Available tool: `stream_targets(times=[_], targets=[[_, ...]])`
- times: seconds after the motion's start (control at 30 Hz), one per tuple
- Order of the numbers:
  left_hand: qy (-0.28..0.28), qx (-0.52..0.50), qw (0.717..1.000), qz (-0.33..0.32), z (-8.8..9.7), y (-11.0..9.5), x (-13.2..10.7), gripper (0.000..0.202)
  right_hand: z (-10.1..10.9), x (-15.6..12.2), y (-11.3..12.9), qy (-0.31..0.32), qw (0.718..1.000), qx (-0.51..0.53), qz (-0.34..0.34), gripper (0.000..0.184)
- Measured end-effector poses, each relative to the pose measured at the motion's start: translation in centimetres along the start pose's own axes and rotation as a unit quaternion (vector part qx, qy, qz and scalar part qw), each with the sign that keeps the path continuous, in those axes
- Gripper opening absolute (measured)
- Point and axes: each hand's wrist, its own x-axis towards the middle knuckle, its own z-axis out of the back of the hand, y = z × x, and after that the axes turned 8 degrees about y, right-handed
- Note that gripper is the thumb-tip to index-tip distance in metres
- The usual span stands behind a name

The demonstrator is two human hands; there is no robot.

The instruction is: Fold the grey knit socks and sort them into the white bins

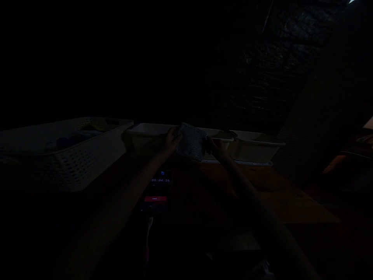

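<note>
In very dim light, a greyish square of textured, knit-looking cloth is held up above the table in front of the bins. My left hand grips its left edge, with the thumb over the front. At its right edge my right hand is closed with the fingers pinched on the cloth. Directly behind it stand a left pale bin and a middle pale bin, both partly hidden by the cloth and hands.
A large perforated basket with dark and yellowish items stands left. Another pale bin is at right. A phone showing a timer lies on the wooden table, with a white cable below it. Someone's arm shows far right.
</note>
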Motion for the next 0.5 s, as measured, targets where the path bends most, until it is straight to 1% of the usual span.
stream_targets(times=[0.17, 0.27, 0.4, 0.5], targets=[[-0.001, 0.004, 1.000, -0.003, 0.0, 0.1, 0.1, 0.045, -0.2, 0.0, -0.4, 0.009, 1.000, 0.001, 0.017, 0.063], [-0.005, -0.001, 1.000, -0.008, -0.1, 0.1, 0.2, 0.043, -0.3, 0.0, -0.4, 0.009, 1.000, 0.008, 0.014, 0.063], [-0.002, -0.020, 1.000, 0.002, -0.3, -0.1, 0.2, 0.042, -0.3, -0.1, 0.2, 0.025, 1.000, 0.011, 0.006, 0.062], [-0.002, -0.028, 1.000, 0.005, -0.4, -0.1, 0.2, 0.043, -0.2, -0.5, 0.9, 0.026, 0.999, 0.038, -0.001, 0.058]])
